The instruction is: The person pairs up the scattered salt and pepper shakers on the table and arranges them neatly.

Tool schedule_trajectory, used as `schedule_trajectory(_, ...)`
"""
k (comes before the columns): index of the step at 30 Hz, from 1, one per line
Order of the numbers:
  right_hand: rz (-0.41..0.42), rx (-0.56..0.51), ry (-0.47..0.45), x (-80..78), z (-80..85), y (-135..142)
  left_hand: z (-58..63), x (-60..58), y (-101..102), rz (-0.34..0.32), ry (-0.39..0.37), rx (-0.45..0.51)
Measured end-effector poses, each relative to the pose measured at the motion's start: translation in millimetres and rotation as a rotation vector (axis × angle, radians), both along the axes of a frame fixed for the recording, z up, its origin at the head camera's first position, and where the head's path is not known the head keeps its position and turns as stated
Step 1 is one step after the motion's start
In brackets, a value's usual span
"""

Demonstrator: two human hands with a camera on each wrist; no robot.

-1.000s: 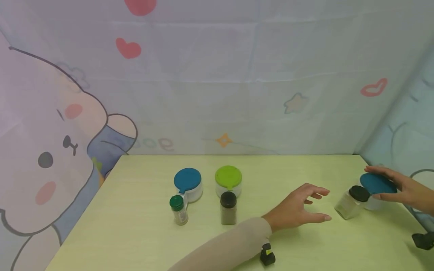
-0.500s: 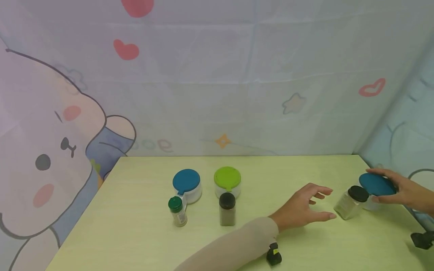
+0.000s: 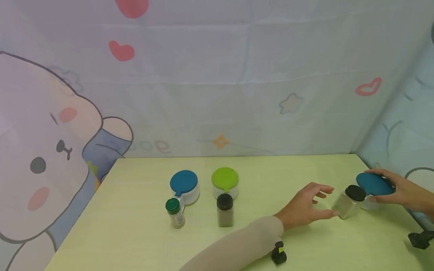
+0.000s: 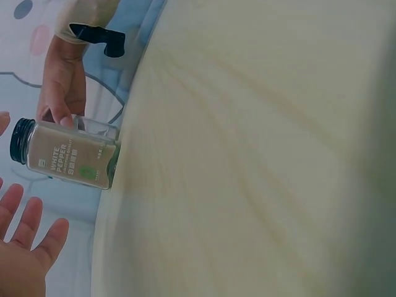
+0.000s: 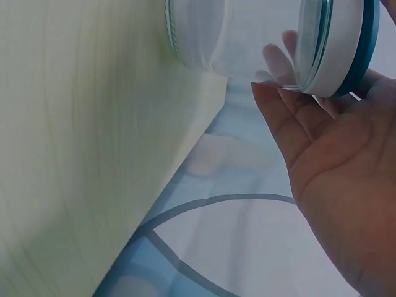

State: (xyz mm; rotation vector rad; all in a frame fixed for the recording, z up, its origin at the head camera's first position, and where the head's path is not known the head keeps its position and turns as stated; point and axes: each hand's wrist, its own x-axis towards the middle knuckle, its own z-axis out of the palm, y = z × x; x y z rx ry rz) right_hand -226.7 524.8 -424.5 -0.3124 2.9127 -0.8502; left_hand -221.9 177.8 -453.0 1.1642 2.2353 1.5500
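Note:
My left hand (image 3: pixel 303 207) reaches toward a square clear jar with a black lid (image 3: pixel 349 203), thumb tip right at its side and fingers spread. In the left wrist view the label of this pepper jar (image 4: pixel 74 154) reads "WHITE PEPPER", and a gap shows between it and the fingers. Just behind it, my right hand (image 3: pixel 403 192) grips a clear round jar with a blue lid (image 3: pixel 374 183), thumb on the near side and fingers on the far side. The right wrist view shows fingers through the glass of this blue-lidded jar (image 5: pixel 260 43).
Further left stand another blue-lidded jar (image 3: pixel 184 182) and a green-lidded jar (image 3: pixel 225 178). In front of them are a green-capped shaker (image 3: pixel 176 214) and a black-lidded spice jar (image 3: pixel 225 214). The table's right edge (image 3: pixel 411 218) runs below my right wrist. A printed cloth (image 3: pixel 203 94) hangs behind.
My left hand has moved slightly right, closing in on the pepper jar. My right hand keeps its hold on the blue-lidded jar, and the head view has shifted a little.

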Motion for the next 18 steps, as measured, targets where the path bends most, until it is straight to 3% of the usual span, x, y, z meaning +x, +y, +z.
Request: schedule_trajectory(18,-0.028,-0.003,-0.038,-0.6,-2.8,3.2,4.4,0.4,26.1,0.048,-0.022,-0.032)
